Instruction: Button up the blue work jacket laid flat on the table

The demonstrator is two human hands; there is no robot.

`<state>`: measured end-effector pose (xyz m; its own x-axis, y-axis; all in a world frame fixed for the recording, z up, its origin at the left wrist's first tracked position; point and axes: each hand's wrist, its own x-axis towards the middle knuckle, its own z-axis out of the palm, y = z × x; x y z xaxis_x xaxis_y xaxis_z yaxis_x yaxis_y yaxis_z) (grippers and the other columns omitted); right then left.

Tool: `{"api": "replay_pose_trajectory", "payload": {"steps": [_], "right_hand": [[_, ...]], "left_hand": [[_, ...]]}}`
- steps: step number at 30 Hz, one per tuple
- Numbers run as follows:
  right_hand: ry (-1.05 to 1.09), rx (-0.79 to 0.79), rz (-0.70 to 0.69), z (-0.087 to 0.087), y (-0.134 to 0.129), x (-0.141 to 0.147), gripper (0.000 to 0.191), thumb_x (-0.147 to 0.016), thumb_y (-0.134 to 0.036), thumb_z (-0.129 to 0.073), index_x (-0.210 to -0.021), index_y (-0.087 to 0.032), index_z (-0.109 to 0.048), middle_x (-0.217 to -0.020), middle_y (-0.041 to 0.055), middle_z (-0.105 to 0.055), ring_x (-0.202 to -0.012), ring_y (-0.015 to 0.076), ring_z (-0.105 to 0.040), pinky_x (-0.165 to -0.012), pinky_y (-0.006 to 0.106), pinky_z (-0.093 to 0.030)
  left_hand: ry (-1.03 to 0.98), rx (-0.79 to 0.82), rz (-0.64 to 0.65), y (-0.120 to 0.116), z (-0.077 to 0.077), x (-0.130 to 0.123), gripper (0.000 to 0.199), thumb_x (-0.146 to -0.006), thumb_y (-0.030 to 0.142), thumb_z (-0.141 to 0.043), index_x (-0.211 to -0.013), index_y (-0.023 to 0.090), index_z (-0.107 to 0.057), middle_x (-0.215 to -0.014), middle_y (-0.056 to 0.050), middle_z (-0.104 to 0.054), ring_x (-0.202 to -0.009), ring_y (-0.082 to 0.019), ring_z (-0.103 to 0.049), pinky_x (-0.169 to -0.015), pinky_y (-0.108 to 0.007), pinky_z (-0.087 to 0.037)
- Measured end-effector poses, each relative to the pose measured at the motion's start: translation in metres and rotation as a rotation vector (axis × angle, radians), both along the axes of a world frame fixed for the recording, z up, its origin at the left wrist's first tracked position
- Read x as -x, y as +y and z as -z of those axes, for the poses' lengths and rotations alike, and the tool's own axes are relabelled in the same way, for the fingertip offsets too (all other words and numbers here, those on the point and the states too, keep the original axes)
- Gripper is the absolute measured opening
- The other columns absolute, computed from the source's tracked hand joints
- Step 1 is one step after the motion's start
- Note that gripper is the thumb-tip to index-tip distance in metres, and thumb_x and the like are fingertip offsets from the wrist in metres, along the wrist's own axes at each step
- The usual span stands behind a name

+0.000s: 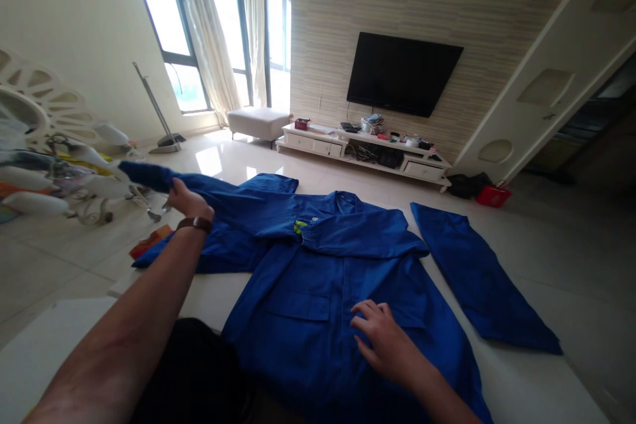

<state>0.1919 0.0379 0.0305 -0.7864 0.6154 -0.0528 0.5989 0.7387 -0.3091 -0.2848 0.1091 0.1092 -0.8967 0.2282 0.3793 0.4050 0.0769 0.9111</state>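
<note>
A blue work jacket (318, 285) lies spread front side up on a white table, its collar away from me. One sleeve is folded across the chest, its gathered cuff beside a yellow-green patch (300, 227). My left hand (191, 202), with a brown watch band at the wrist, grips the other sleeve, which stretches out to the left and is raised at its end. Over the lower front of the jacket is my right hand (381, 339), fingers apart and slightly bent, holding nothing. Whether its fingertips touch the cloth I cannot tell.
Folded blue cloth (484, 278) lies to the right, and more blue cloth (218, 252) lies under the stretched sleeve. A red-orange item (149, 242) is at the table's left edge. White lamp-like parts (37, 205) crowd the left floor. A low TV cabinet (318, 144) stands ahead.
</note>
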Motion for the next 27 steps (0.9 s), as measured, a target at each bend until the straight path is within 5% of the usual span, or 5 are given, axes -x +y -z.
{"api": "replay_pose_trajectory", "payload": {"steps": [5, 12, 17, 23, 27], "right_hand": [[-0.034, -0.001, -0.031, 0.004, 0.001, 0.000, 0.016, -0.089, -0.011, -0.055, -0.098, -0.022, -0.062, -0.122, 0.0047, -0.061, -0.116, 0.0228, -0.052, -0.097, 0.039, -0.037], [-0.088, -0.019, -0.063, 0.009, 0.001, -0.003, 0.009, -0.090, -0.019, -0.059, -0.098, -0.021, -0.063, -0.114, 0.0055, -0.062, -0.110, 0.0219, -0.054, -0.096, 0.037, -0.038], [-0.070, -0.099, 0.162, 0.013, 0.030, -0.022, 0.012, -0.094, -0.025, -0.055, -0.101, -0.021, -0.064, -0.110, 0.0060, -0.063, -0.106, 0.0210, -0.057, -0.091, 0.033, -0.041], [0.416, 0.201, 0.933, 0.050, 0.117, -0.060, 0.041, -0.082, -0.028, -0.066, -0.120, -0.012, -0.062, -0.125, 0.0174, -0.062, -0.116, 0.0287, -0.058, -0.097, 0.036, -0.043], [0.592, 0.374, 1.031, 0.079, 0.146, -0.068, 0.044, -0.076, -0.036, -0.066, -0.114, -0.013, -0.067, -0.109, 0.0140, -0.071, -0.099, 0.0277, -0.066, -0.083, 0.036, -0.050]], "left_hand": [[0.235, 0.058, 0.516, 0.053, 0.014, -0.120, 0.043, -0.104, 0.040, -0.034, -0.104, 0.009, -0.064, -0.102, -0.008, -0.069, -0.099, -0.021, -0.064, -0.081, -0.033, -0.052], [0.772, 0.652, 1.524, 0.055, 0.129, -0.282, 0.065, -0.083, 0.030, -0.063, -0.146, 0.026, -0.049, -0.147, -0.013, -0.055, -0.137, -0.031, -0.049, -0.114, -0.051, -0.036], [0.922, 0.639, 1.195, 0.030, 0.143, -0.234, 0.077, -0.070, 0.010, -0.059, -0.145, 0.028, -0.047, -0.148, -0.010, -0.049, -0.139, -0.029, -0.042, -0.122, -0.048, -0.022], [0.672, 1.004, 0.556, 0.006, 0.110, -0.145, 0.073, -0.069, 0.032, -0.073, -0.133, 0.009, -0.046, -0.134, -0.027, -0.048, -0.125, -0.045, -0.046, -0.095, -0.053, -0.044], [0.522, 1.194, 0.744, -0.008, 0.122, -0.131, 0.051, -0.078, 0.054, -0.067, -0.109, 0.014, -0.059, -0.116, -0.023, -0.062, -0.109, -0.040, -0.061, -0.086, -0.045, -0.049]]}}
